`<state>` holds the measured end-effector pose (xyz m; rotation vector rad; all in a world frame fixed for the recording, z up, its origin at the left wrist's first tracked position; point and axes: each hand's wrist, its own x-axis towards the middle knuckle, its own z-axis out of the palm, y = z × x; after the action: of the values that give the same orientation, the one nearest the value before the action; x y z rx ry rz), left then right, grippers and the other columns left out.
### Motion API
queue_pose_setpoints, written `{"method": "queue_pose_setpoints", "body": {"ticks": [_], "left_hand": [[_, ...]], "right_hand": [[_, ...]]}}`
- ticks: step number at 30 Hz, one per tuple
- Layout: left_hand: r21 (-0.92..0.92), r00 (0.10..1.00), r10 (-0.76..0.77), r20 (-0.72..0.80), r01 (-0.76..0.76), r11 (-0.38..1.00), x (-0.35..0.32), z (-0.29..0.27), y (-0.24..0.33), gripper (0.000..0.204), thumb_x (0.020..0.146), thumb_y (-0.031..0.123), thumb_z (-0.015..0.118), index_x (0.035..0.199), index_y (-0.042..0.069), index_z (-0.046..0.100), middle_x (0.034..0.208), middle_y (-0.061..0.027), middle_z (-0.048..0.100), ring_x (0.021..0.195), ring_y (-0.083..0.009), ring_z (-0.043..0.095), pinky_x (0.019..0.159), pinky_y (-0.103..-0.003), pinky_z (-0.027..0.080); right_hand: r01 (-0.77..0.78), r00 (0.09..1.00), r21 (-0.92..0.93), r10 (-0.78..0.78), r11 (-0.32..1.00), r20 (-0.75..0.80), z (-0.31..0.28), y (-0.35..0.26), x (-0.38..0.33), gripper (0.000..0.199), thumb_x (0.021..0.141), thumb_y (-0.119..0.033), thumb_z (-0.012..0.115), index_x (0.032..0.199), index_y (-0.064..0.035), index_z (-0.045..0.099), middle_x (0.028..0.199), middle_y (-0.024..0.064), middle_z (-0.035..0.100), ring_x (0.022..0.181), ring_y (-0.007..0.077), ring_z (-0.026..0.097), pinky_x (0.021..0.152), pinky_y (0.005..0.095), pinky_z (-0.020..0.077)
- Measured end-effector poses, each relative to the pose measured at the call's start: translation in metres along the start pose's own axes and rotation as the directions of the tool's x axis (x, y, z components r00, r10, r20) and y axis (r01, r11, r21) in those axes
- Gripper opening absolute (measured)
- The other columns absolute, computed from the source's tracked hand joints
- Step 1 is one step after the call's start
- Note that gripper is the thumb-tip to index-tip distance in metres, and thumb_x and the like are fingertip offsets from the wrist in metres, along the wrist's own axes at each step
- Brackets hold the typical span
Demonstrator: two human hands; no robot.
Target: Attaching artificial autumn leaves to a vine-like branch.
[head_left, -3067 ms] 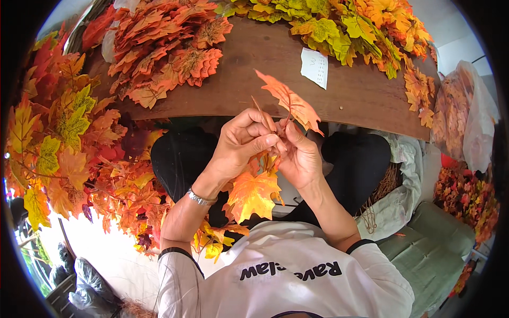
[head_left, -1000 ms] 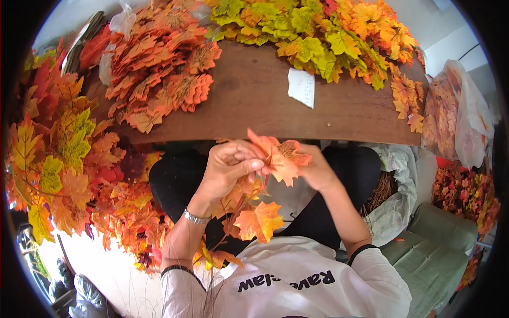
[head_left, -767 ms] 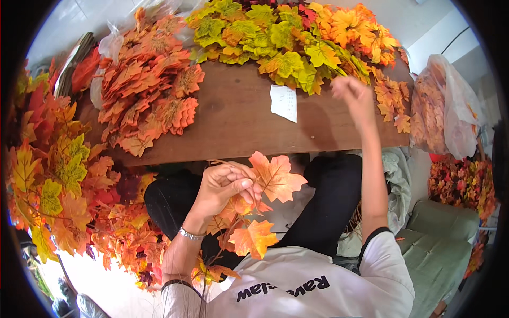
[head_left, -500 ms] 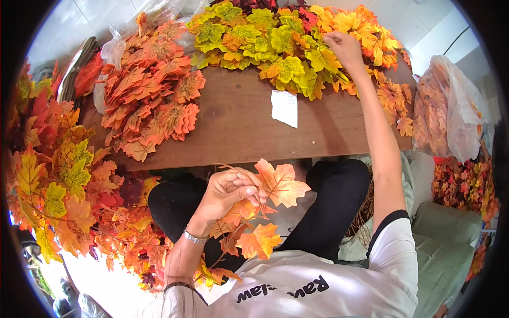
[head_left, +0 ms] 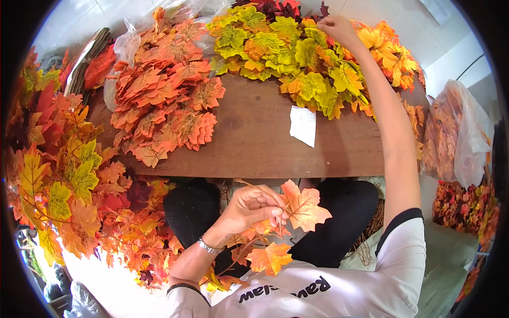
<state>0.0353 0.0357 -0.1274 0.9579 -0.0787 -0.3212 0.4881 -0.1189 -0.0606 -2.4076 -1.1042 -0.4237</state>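
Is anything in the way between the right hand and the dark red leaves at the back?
Nothing visible blocks the right hand: a dark red leaf shows by its fingertips, though I can't tell whether they touch. The yellow-green leaves lie nearer the front of the table, not between.

The head view looks steeply down from the wearer's own head, facing forward across the lap to the table (head_left: 249,132), whose near edge crosses just below mid-picture. It sits close above the shirt (head_left: 339,297), which fills much of the bottom, yet its reach (a fisheye's, with black corners) takes in white tiles (head_left: 371,11) beyond the table's far edge.
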Motion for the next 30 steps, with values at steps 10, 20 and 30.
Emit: {"method": "queue_pose_setpoints", "body": {"ticks": [10,20,30], "left_hand": [[-0.059,0.997,-0.064,-0.044,0.061,0.996,-0.002,-0.014,0.003,0.006,0.084,-0.003,0.056,0.089,-0.005,0.054,0.091,-0.0148,0.06,0.081,-0.0208,0.062,0.069,-0.032,0.054],[-0.036,0.985,-0.147,-0.086,0.144,0.989,0.004,-0.012,0.005,0.009,0.084,-0.003,0.056,0.091,-0.007,0.056,0.091,-0.0138,0.059,0.081,-0.0194,0.061,0.073,-0.031,0.053],[-0.065,0.988,-0.133,-0.079,0.128,0.99,0.005,-0.007,0.003,0.005,0.084,-0.002,0.056,0.086,-0.007,0.055,0.09,-0.0136,0.059,0.082,-0.0199,0.061,0.071,-0.03,0.054]], "right_hand": [[-0.468,0.882,-0.002,0.467,0.884,-0.065,-0.007,0.124,0.039,0.026,0.071,-0.033,0.063,0.081,-0.0104,0.071,0.069,0.0055,0.065,0.054,0.0186,0.06,0.065,0.0321,0.0511],[-0.556,0.831,-0.203,0.538,0.806,-0.142,0.063,0.135,0.031,0.053,0.07,-0.05,0.064,0.1,-0.007,0.066,0.102,0.0174,0.063,0.1,0.0314,0.056,0.087,0.0372,0.0434],[-0.466,0.761,0.267,0.537,0.843,-0.365,0.011,0.13,0.021,0.019,0.075,-0.022,0.066,0.089,-0.0091,0.07,0.08,0.0033,0.068,0.073,0.0114,0.061,0.068,0.0238,0.046]]}}
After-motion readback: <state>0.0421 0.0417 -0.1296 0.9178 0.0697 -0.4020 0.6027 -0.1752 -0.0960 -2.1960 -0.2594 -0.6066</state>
